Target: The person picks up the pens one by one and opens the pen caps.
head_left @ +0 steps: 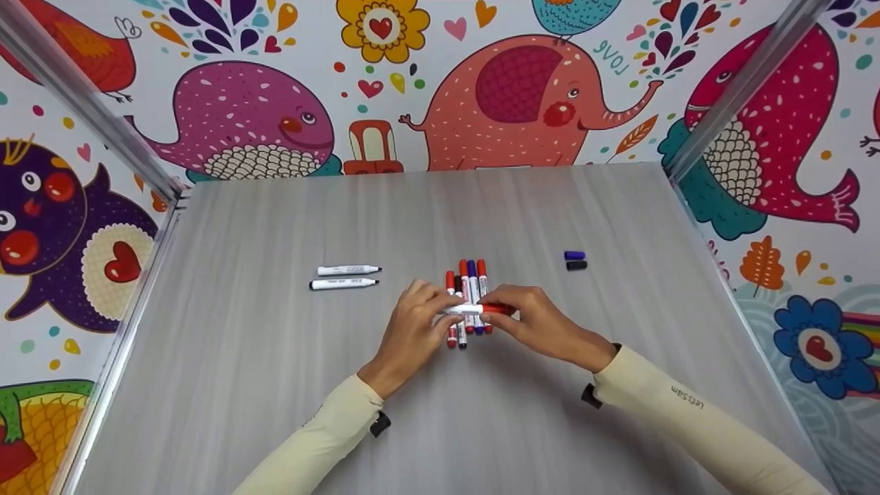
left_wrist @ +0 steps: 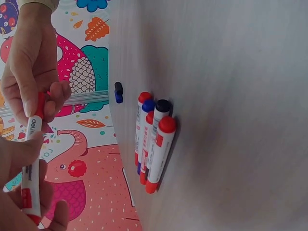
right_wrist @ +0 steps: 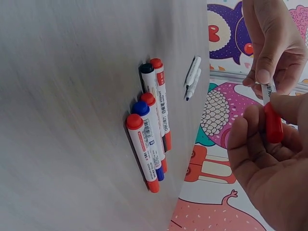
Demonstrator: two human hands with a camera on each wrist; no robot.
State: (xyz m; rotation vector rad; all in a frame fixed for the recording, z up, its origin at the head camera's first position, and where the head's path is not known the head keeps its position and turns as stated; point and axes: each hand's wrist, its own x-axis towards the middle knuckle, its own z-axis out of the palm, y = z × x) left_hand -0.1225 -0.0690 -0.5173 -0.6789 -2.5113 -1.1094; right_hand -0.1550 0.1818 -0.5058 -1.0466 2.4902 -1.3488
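A red whiteboard marker is held crosswise between both hands, above a row of markers. My left hand pinches its white barrel between thumb and fingers. At the other end, my right hand grips the red cap, which is on the marker. Beneath the hands, several capped markers lie side by side on the table: red ones, a blue one and a black one. The hands hide part of this row in the head view.
Two white markers without caps lie to the left, dark tips pointing right. A blue cap and a black cap lie at the right on the grey table. Patterned walls with metal posts stand around the table.
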